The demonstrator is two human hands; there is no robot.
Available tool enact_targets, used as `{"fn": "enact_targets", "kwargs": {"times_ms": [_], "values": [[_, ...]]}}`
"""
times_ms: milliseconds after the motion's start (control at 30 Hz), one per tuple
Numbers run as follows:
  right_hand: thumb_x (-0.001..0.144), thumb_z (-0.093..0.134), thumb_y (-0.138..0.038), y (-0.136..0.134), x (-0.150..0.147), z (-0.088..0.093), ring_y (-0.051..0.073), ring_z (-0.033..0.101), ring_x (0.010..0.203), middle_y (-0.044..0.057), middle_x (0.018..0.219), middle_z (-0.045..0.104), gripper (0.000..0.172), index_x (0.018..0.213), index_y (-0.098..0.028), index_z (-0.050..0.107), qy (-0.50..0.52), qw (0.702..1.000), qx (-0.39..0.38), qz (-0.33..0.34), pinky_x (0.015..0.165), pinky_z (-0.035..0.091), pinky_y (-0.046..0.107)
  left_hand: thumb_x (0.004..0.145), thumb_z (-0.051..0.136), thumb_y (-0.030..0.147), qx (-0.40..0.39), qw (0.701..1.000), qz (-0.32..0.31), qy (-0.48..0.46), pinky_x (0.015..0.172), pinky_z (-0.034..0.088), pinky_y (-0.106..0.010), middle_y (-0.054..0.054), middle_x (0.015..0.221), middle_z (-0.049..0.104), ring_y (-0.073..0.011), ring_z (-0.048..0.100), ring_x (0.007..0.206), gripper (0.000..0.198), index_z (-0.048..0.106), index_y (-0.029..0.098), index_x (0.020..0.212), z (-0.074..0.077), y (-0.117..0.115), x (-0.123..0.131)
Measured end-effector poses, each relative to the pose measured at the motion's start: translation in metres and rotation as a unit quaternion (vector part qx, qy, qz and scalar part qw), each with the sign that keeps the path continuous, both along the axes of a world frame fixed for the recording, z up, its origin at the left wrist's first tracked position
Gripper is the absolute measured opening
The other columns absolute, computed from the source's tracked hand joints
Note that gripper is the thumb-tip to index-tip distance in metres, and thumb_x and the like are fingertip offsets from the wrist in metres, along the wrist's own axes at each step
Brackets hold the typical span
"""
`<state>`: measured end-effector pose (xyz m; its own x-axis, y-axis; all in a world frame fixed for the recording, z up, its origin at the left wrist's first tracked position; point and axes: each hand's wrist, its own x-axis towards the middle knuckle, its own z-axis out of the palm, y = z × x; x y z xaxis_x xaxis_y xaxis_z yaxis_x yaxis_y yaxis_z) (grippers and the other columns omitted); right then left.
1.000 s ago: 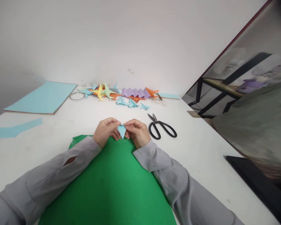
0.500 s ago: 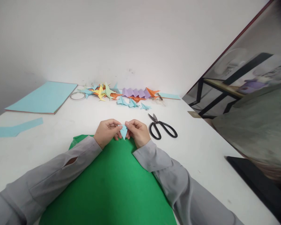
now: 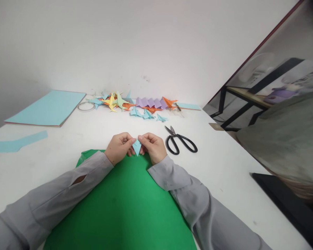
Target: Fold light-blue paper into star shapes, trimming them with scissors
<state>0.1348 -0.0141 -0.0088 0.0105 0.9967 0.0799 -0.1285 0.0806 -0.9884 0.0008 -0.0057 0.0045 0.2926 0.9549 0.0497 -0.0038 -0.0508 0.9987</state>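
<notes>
A small folded light-blue paper piece [image 3: 137,147] with a downward point is pinched between both hands above the far edge of a green sheet [image 3: 120,208]. My left hand [image 3: 118,147] grips its left side with thumb and fingers closed. My right hand [image 3: 153,146] pinches its right side the same way. Both forearms in grey sleeves rest across the green sheet on the white table [image 3: 224,166].
Black scissors [image 3: 181,141] lie just right of my right hand. A row of folded paper figures [image 3: 135,104] in several colours lines the wall, beside a tape roll [image 3: 86,106]. A light-blue paper stack [image 3: 48,108] and a blue strip [image 3: 15,143] lie at the left.
The blue piece has turned slightly between my fingers and my fingertips have shifted on it. The hands stay in the same spot.
</notes>
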Motion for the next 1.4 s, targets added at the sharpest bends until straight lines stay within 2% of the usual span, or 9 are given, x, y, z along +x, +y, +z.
{"fn": "enact_targets", "kwargs": {"times_ms": [200,300,400,633,833,933,1067,1167,1400], "values": [[0.062,0.067,-0.047,-0.001,0.0,0.003,0.006,0.039,0.027,-0.006,0.031,0.047,0.039,0.05,-0.018,0.045,-0.025,1.0,0.012,0.012,0.031,0.026,0.017,0.066,0.063,0.031,-0.018,1.0,-0.007,-0.01,0.036,0.042,-0.02,0.002,0.039,0.055,-0.0102,0.053,0.035,0.023,0.051,0.014,0.058,0.002,-0.001,-0.002],[0.065,0.064,-0.048,0.0,-0.001,0.001,0.005,0.038,0.026,-0.006,0.033,0.048,0.039,0.05,-0.018,0.044,0.003,1.0,0.008,0.008,0.03,0.026,0.017,0.064,0.063,0.027,-0.043,0.997,-0.026,-0.055,0.036,0.043,-0.021,0.002,0.044,0.057,-0.0127,0.056,0.039,0.017,0.057,0.013,0.071,0.002,0.0,-0.003],[0.067,0.063,-0.049,0.001,-0.001,0.0,0.005,0.038,0.027,-0.006,0.033,0.048,0.04,0.05,-0.018,0.044,0.013,1.0,0.0,0.007,0.031,0.028,0.017,0.059,0.064,0.018,-0.028,0.997,-0.029,-0.062,0.036,0.044,-0.021,0.004,0.046,0.056,-0.0129,0.057,0.041,0.026,0.058,0.012,0.084,0.002,0.0,-0.003],[0.07,0.057,-0.055,0.001,-0.001,-0.001,0.007,0.044,0.029,-0.005,0.037,0.051,0.04,0.057,-0.017,0.05,0.029,0.999,-0.003,0.03,0.03,0.031,0.017,0.063,0.065,0.029,-0.034,0.998,0.02,-0.053,0.034,0.042,-0.021,0.002,0.042,0.056,-0.0108,0.052,0.035,0.019,0.059,0.012,0.069,-0.001,0.001,-0.002],[0.065,0.066,-0.041,-0.001,-0.001,-0.001,0.006,0.042,0.028,-0.007,0.036,0.051,0.028,0.061,-0.016,0.053,0.011,0.999,0.012,0.04,0.031,0.03,0.016,0.066,0.064,0.033,-0.04,0.998,0.019,-0.055,0.035,0.042,-0.02,0.001,0.04,0.054,-0.0096,0.051,0.034,0.023,0.057,0.012,0.06,-0.001,0.002,-0.002],[0.065,0.065,-0.04,0.0,-0.001,-0.003,0.005,0.042,0.028,-0.006,0.038,0.052,0.028,0.06,-0.016,0.053,0.013,0.999,0.013,0.029,0.031,0.03,0.016,0.069,0.06,0.03,-0.046,0.997,0.021,-0.064,0.034,0.041,-0.019,0.002,0.04,0.053,-0.0099,0.051,0.034,0.019,0.056,0.012,0.066,-0.002,0.003,-0.002],[0.065,0.066,-0.04,0.004,0.0,-0.006,0.005,0.043,0.028,-0.005,0.039,0.054,0.029,0.058,-0.016,0.052,0.042,0.999,0.007,-0.01,0.03,0.031,0.016,0.067,0.059,0.021,-0.045,0.993,0.035,-0.102,0.032,0.042,-0.021,0.003,0.056,0.057,-0.0105,0.054,0.037,0.019,0.053,0.014,0.083,-0.002,0.004,-0.002],[0.065,0.067,-0.04,0.007,0.001,-0.009,0.005,0.043,0.028,-0.005,0.039,0.054,0.03,0.056,-0.016,0.051,0.071,0.997,0.002,-0.027,0.029,0.03,0.016,0.065,0.057,0.018,-0.036,0.993,0.025,-0.111,0.032,0.043,-0.022,0.0,0.073,0.059,-0.0103,0.056,0.04,0.023,0.054,0.014,0.088,-0.001,0.003,-0.002],[0.065,0.066,-0.037,0.006,0.001,-0.006,0.005,0.043,0.027,-0.005,0.038,0.054,0.028,0.057,-0.016,0.052,0.071,0.997,-0.012,-0.029,0.028,0.031,0.015,0.065,0.057,0.017,-0.024,0.998,0.005,-0.065,0.035,0.044,-0.02,0.003,0.054,0.054,-0.0112,0.056,0.041,0.026,0.055,0.011,0.091,0.001,-0.001,-0.004]]}}
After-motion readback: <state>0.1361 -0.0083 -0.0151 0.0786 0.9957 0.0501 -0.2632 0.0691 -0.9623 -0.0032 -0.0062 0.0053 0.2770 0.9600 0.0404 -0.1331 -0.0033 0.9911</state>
